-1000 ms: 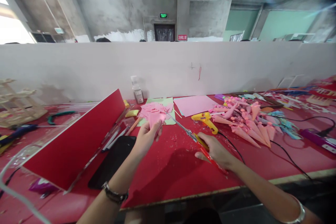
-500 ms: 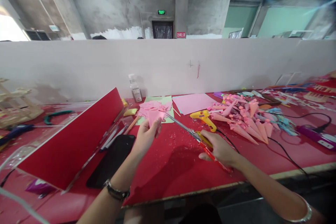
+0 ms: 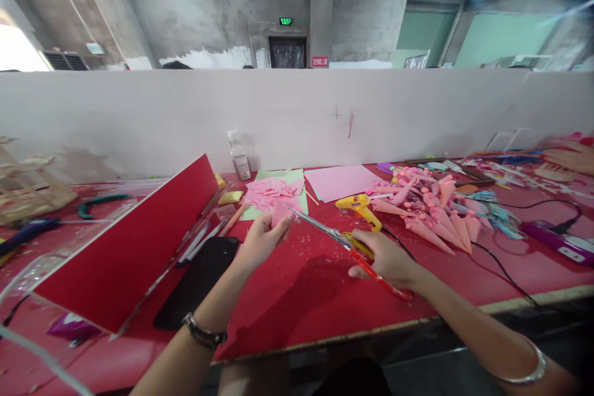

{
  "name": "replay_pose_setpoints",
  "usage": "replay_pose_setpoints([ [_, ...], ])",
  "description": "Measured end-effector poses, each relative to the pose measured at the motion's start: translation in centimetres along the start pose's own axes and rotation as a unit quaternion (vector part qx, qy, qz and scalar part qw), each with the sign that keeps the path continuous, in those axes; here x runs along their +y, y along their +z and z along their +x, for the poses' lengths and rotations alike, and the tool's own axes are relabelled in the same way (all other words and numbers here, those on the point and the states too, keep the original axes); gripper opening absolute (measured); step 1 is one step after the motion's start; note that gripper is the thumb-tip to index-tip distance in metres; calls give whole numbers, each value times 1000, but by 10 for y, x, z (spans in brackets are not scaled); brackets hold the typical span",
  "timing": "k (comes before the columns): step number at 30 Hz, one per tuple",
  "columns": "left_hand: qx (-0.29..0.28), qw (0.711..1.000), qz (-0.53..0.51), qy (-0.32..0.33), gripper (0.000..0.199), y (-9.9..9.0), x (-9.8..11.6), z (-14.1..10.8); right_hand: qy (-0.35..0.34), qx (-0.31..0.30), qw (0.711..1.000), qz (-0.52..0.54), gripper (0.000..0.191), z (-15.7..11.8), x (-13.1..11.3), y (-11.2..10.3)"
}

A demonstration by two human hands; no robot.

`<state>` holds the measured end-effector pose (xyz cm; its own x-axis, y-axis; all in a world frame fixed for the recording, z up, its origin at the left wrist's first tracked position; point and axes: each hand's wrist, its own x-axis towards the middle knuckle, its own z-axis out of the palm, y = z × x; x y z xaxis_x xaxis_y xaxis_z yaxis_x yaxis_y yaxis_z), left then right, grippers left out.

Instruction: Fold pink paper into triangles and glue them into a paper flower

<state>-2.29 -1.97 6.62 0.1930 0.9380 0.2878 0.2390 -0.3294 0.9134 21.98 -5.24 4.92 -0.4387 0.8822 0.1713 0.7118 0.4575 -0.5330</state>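
Observation:
My left hand pinches a small piece of pink paper between thumb and fingers. My right hand is wrapped round scissors with red and yellow handles. Their blades point left, with the tips at the edge of the pink paper. Just beyond my left hand lies a heap of cut pink paper pieces, on a pale green sheet. A yellow glue gun rests past my right hand, beside a pile of pink paper cones.
A black phone and a leaning red board are on the left. Pink sheets lie at the back near a clear bottle. A purple power strip sits right. Another person's hand shows at the far right.
The paper in my left hand has come slightly nearer, away from the heap, with the scissor tips lower at its edge. Another person's hand has appeared at the far right.

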Motion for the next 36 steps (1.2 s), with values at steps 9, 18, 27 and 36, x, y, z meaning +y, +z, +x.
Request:
replay_pose_setpoints([
  [9, -19, 999, 20, -18, 39, 0, 1, 0, 9, -34, 999, 9, 36, 1, 8, 0],
  [18, -78, 997, 6, -28, 33, 2, -4, 0, 0, -55, 998, -12, 43, 1, 6, 1],
  [27, -106, 993, 46, -33, 39, -5, -12, -1, 17, -61, 998, -26, 40, 3, 7, 5],
  [36, -135, 987, 75, -39, 35, -1, -15, -2, 13, -67, 998, -11, 45, 5, 3, 8],
])
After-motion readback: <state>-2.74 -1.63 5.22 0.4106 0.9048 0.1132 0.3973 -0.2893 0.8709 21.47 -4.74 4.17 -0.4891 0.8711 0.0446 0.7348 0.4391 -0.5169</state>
